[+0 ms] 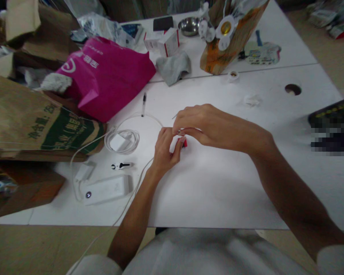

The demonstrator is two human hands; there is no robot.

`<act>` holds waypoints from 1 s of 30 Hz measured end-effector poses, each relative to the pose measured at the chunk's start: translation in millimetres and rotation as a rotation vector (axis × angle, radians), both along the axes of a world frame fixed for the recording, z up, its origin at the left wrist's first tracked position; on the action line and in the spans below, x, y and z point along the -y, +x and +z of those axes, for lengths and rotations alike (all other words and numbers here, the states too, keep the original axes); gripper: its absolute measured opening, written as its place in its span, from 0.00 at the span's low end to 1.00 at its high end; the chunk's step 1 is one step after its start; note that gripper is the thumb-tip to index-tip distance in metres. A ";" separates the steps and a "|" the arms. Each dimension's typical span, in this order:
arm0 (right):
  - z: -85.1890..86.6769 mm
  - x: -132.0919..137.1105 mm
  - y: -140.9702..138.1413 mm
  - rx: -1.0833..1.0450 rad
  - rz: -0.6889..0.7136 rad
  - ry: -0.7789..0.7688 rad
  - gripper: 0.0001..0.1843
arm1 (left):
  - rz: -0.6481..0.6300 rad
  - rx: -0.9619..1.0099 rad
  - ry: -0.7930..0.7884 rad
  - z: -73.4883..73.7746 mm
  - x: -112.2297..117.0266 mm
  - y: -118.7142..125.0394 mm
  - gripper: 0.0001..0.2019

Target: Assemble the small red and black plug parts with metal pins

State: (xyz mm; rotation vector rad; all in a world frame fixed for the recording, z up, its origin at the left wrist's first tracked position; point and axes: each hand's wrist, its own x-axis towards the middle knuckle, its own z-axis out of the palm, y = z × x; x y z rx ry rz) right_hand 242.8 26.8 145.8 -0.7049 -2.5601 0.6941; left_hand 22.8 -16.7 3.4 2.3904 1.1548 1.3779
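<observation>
My left hand (164, 149) is closed, its thumb and fingers pinching a small red piece with dark parts (184, 143) just above the white table. Most of that piece is covered by my fingers, so its kind does not show. Over it arches my right hand (202, 122), fingertips pressed together right against the left thumb and forefinger. A thin dark sliver, like a wire or a pin (174, 117), pokes out beside the right knuckles. What the right fingertips hold is hidden.
Left of my hands lie a coiled white cable (122, 152), a white power bank (106, 190), small cutters (121, 165) and a pen (143, 104). A magenta bag (111, 76) and cartons crowd the left; a grey cloth (174, 68) and a tape roll (233, 76) lie farther back.
</observation>
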 end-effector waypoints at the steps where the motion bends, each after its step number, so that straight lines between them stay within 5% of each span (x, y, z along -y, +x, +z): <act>1: -0.5 -0.3 0.0 -0.004 0.007 -0.011 0.11 | 0.003 0.017 0.004 0.8 0.0 0.8 0.09; 30: -5.2 -1.9 5.5 0.048 -0.055 0.067 0.10 | 0.021 0.090 0.028 7.8 -3.3 1.7 0.04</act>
